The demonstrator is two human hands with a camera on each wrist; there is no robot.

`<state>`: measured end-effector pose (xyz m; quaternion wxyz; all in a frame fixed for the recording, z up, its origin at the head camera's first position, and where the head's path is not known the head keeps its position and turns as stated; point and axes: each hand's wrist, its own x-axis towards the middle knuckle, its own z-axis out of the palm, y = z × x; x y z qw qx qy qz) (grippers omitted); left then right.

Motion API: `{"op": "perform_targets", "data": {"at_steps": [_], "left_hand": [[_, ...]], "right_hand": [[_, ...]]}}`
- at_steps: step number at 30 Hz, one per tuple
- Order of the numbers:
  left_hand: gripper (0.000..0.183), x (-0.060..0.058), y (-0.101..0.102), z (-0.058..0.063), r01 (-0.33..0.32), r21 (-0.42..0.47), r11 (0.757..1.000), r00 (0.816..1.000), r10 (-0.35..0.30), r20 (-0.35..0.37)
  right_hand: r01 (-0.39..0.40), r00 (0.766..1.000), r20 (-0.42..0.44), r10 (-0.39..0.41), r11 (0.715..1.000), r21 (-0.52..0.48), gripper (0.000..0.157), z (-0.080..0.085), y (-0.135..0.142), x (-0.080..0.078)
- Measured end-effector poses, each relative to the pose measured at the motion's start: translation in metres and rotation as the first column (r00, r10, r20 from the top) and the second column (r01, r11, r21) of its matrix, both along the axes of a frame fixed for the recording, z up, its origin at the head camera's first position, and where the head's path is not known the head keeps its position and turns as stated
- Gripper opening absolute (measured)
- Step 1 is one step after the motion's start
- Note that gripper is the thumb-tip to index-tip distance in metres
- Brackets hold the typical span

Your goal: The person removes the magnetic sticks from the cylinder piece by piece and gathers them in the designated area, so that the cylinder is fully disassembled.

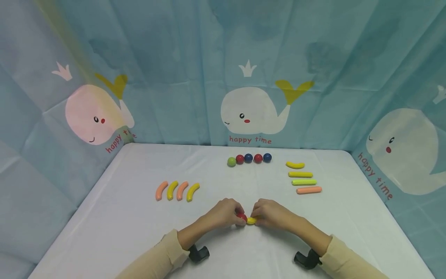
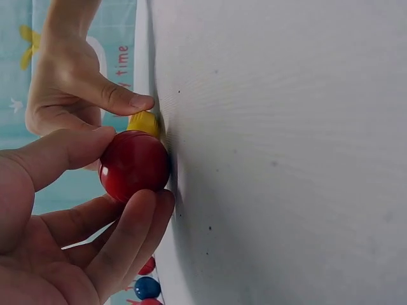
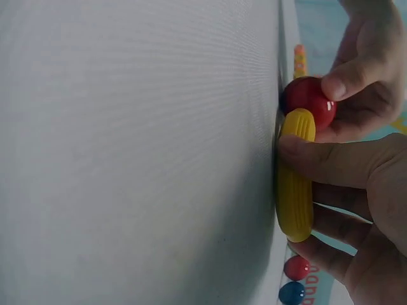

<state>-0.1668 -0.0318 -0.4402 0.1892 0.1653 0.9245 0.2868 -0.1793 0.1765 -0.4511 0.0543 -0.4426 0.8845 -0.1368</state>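
Near the front middle of the table, my left hand (image 1: pixel 226 213) grips a glossy red ball (image 2: pixel 135 166) between thumb and fingers. My right hand (image 1: pixel 273 214) pinches a yellow ridged stick (image 3: pixel 296 187) with rounded ends, thumb on one side and fingers on the other. One end of the stick meets the red ball in the right wrist view. Both things are low at the white tabletop (image 1: pixel 226 255). In the head view the right fingers hide most of the stick, and the left fingers cover part of the ball.
A row of green, red and blue balls (image 1: pixel 248 158) lies at the back. Curved pink and yellow sticks (image 1: pixel 172 190) stand in a row on the left. Yellow, light green and pink sticks (image 1: pixel 304 182) lie stacked in a column on the right. A whale-print curtain (image 1: pixel 195 77) surrounds the table.
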Motion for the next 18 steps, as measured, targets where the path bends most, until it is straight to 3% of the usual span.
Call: {"op": "perform_targets", "data": {"at_steps": [11,15,18], "left_hand": [[0.027,-0.006,-0.006,0.005,0.019,0.018,1.0,1.0,-0.019,0.02],[0.026,-0.013,-0.013,0.011,-0.025,0.012,1.0,1.0,0.025,0.018],[0.028,-0.027,-0.022,0.017,-0.098,0.016,0.995,0.995,0.098,0.007]], "right_hand": [[-0.024,1.0,-0.019,0.023,0.999,-0.03,0.019,-0.004,-0.002,-0.002],[-0.02,1.0,-0.016,0.02,0.999,-0.026,0.019,-0.004,-0.003,-0.002],[0.0,1.0,0.002,0.0,1.0,-0.013,0.019,-0.003,-0.003,-0.002]]}}
